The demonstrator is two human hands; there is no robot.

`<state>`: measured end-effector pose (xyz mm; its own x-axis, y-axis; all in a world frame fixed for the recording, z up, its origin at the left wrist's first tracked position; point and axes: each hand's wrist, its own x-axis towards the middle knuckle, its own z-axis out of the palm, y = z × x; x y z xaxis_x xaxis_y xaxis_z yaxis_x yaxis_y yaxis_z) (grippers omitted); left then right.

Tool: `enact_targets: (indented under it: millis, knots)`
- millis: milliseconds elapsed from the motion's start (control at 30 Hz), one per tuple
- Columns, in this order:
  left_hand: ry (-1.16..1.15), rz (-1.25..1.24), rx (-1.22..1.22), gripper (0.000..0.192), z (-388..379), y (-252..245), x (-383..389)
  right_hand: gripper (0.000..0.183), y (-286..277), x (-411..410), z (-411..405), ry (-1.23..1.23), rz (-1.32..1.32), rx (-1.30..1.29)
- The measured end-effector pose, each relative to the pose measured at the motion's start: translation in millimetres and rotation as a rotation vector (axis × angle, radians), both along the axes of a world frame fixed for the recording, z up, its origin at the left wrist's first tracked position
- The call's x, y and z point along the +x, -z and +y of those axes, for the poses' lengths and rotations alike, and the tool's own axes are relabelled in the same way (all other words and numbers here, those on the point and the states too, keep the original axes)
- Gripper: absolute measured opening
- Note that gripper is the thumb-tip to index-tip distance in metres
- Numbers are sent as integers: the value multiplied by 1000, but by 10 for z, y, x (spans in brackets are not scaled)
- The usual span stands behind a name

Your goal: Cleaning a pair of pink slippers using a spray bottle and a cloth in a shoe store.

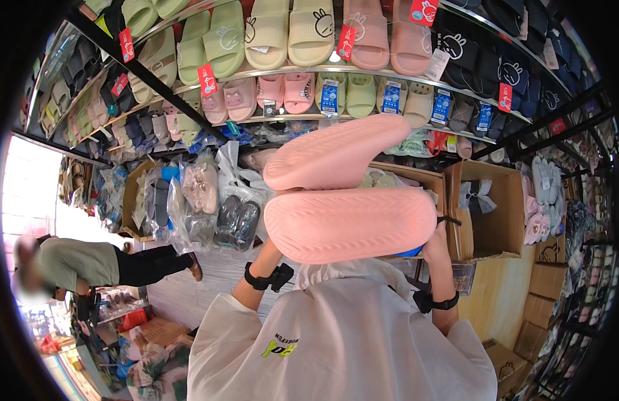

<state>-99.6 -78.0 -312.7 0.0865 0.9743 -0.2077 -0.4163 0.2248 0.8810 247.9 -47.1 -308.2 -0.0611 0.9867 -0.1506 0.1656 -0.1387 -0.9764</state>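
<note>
A pair of pink foam slippers fills the middle of the head view. The lower slipper (350, 224) shows its patterned sole, and the upper slipper (329, 155) is tilted on its side just above it. My left hand (273, 244) is at the left end of the pair, its fingers mostly hidden behind the soles. My right hand (434, 241) grips the right end of the lower slipper, beside a thin black strip (449, 220). Both wrists wear black straps with small devices.
Shelves of slippers (289, 72) curve across the top. Below them are bagged slippers (237, 220) and an open cardboard box (489, 233). More cartons (547, 280) line the right side. Another person (89, 260) bends over at the left, apart from me.
</note>
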Motion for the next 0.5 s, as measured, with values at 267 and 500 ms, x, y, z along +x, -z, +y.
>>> enact_targets:
  millis: [267,500]
  knots:
    - [-17,14,25,41,79,5,100,54,-258,143,31,-571,783,-38]
    - [4,33,48,41,146,10,254,58,-627,-198,-47,-558,477,34]
